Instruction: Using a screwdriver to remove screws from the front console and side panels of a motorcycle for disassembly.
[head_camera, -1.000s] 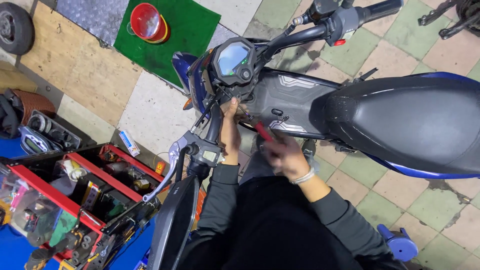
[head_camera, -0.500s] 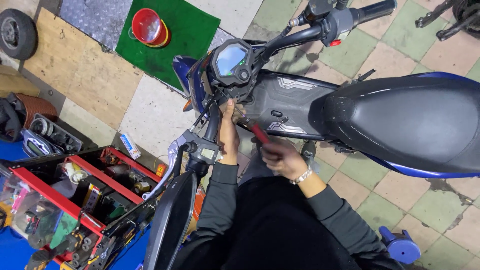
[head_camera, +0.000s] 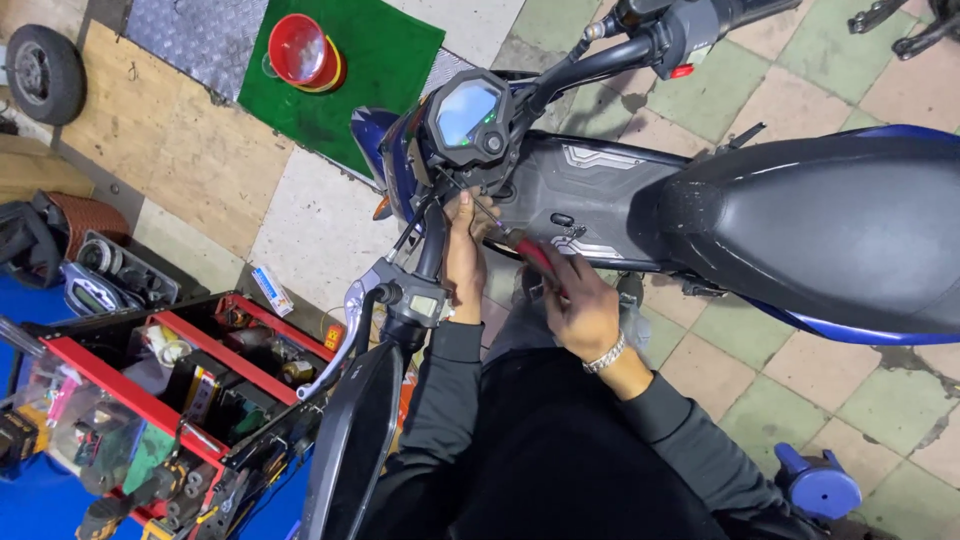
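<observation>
A blue and black motorbike stands in front of me, its digital dashboard lit. My left hand rests against the steering column just below the dashboard, fingers touching the parts there. My right hand is closed around a red-handled screwdriver, whose tip points up towards my left hand and the column. A metal watch sits on my right wrist. Both arms wear dark sleeves. The left handlebar with its switch block and a mirror are close to my left arm.
A red tool cart full of small parts stands at the lower left. A red bowl sits on a green mat. A small tyre lies at the top left. A blue stool is at the lower right.
My view has shifted slightly. Both hands stay at the steering column, with the screwdriver still held against it.
</observation>
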